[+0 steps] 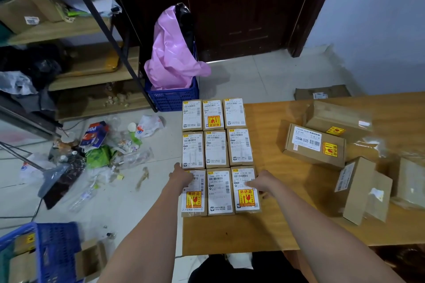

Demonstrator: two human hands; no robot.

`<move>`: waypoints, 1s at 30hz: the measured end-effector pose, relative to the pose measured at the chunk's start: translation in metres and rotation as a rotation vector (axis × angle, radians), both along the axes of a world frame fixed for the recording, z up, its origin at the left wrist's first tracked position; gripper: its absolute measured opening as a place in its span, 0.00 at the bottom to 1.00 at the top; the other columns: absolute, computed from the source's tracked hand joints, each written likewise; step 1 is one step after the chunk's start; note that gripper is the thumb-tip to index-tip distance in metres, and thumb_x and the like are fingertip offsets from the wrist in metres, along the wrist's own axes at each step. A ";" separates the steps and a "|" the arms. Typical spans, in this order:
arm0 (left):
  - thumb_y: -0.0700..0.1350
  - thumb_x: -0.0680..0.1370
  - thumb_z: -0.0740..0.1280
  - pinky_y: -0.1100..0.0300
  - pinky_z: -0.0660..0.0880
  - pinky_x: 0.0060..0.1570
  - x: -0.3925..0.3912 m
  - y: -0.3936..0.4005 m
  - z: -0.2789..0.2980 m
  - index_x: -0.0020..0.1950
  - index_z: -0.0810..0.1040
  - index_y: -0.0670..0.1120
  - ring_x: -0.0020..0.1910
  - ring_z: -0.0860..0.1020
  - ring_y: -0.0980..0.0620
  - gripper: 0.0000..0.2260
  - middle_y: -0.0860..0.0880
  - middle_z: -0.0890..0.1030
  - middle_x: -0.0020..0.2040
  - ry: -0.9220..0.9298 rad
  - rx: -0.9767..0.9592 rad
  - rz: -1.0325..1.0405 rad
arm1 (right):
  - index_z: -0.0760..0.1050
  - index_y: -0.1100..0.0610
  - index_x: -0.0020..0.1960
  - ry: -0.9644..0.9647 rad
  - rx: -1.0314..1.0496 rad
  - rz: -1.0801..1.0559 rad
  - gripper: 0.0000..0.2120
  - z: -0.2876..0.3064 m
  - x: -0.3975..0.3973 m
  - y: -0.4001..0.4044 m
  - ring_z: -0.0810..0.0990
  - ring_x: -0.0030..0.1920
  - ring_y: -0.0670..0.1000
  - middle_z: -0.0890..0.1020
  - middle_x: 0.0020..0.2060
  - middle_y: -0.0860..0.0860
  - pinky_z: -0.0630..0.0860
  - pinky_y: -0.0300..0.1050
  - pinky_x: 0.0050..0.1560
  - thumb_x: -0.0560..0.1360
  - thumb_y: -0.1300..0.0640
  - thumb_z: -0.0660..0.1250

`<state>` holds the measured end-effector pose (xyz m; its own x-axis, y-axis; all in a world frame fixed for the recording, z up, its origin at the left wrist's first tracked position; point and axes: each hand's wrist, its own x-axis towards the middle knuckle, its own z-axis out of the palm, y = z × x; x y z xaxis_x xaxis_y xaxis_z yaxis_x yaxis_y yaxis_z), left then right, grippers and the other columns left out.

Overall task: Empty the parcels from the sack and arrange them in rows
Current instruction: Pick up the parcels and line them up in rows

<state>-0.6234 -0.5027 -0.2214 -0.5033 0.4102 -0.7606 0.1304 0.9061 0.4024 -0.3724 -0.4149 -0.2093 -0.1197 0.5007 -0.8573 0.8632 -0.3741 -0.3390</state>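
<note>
Tabletop (287,225): both hands (181,176) rest flat on nearest-row parcels (219,190).

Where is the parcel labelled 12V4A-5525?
In the head view, the 12V4A-5525 parcel lies on the wooden table, right of the three-by-three parcel grid, among loose boxes.

Both forearms are bare, no sleeves, watch or rings showing; the left hand (181,176) and right hand (263,182) wear no gloves.

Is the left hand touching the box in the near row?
Touching. The head view shows the left hand resting on the top corner of the near-left parcel, covering part of its label, with no gap.
</note>
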 end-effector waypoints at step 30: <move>0.42 0.81 0.60 0.58 0.69 0.50 0.339 0.226 0.121 0.74 0.65 0.47 0.48 0.76 0.49 0.20 0.46 0.76 0.59 -0.062 0.410 -0.605 | 0.63 0.60 0.71 -0.372 0.621 -0.717 0.23 0.088 0.295 0.136 0.65 0.70 0.64 0.68 0.69 0.64 0.62 0.58 0.68 0.79 0.55 0.63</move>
